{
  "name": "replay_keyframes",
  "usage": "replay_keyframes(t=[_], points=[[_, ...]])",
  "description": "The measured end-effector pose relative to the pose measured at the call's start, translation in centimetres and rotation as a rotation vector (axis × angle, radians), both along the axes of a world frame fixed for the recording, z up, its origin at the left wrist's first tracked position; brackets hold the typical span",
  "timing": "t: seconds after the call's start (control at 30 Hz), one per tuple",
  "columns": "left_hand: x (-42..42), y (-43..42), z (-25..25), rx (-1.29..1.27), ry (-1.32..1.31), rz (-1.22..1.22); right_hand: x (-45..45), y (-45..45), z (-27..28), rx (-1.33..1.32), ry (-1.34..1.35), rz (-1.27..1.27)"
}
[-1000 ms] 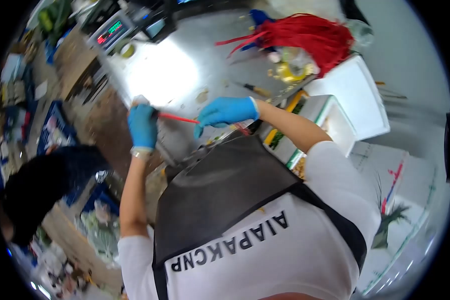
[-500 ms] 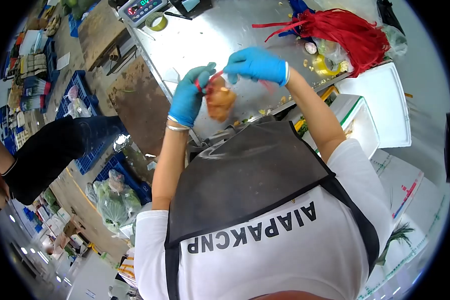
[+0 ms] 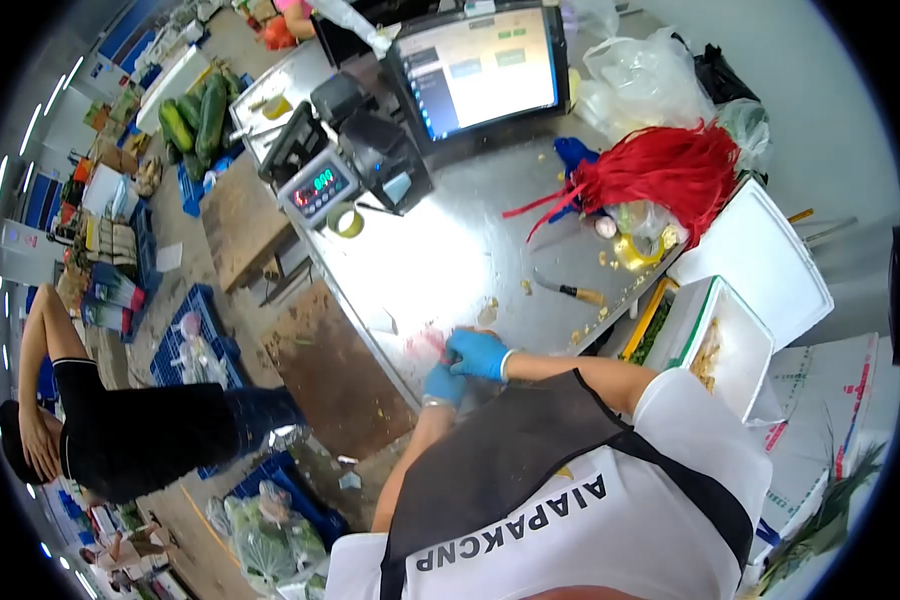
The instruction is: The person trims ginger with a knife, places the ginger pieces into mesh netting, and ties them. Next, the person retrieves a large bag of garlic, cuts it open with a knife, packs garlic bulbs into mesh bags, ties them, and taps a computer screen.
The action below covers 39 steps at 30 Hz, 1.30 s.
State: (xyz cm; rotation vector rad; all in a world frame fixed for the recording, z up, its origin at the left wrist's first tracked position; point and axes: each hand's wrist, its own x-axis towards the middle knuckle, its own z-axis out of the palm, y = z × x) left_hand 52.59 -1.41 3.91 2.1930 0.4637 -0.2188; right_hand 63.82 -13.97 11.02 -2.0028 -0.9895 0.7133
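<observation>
Bright glare whitens part of the metal table point(image 3: 420, 265), and fisheye distortion bends the dark-rimmed edges.

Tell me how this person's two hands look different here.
The left hand sits lower in the picture, the right hand higher. Less of the left hand shows than of the right hand. The left hand's forearm rises from below, whereas the right hand's forearm comes in from the right. Both hands wear blue gloves and are close together near the edge of the metal table.
</observation>
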Motion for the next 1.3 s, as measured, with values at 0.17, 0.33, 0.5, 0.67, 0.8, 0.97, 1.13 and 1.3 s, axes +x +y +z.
replay_keyframes(t=[0.17,0.33,0.5,0.67,0.8,0.97,1.13,1.3], points=[[-0.1,1.3,-5.8,-0.731,-0.077,0.411,1.1,0.1,-1.6,-0.059,-0.021,-0.205],[0.6,0.6,1.7,-0.456,-0.067,0.159,1.4,0.2,-3.2,-0.240,-0.137,-0.315],[1.1,-0.5,2.6,-0.284,-0.098,0.358,1.9,-0.2,-1.3,-0.053,1.095,-0.427],[0.4,0.0,2.0,-0.035,-0.093,0.159,1.0,-0.6,1.3,0.114,0.783,-0.094],[-0.5,-0.7,6.4,-0.751,-0.220,0.570,1.2,-0.1,0.8,0.228,0.742,-0.148],[-4.3,3.2,5.2,-0.628,-0.474,0.659,-1.8,1.2,5.1,0.312,1.081,0.016],[-6.5,2.9,12.1,-0.272,-0.658,0.830,-1.8,6.7,11.5,0.343,0.364,0.495],[-13.0,3.2,17.6,-0.733,-0.557,0.562,-3.2,13.6,11.9,0.309,1.527,0.254]])
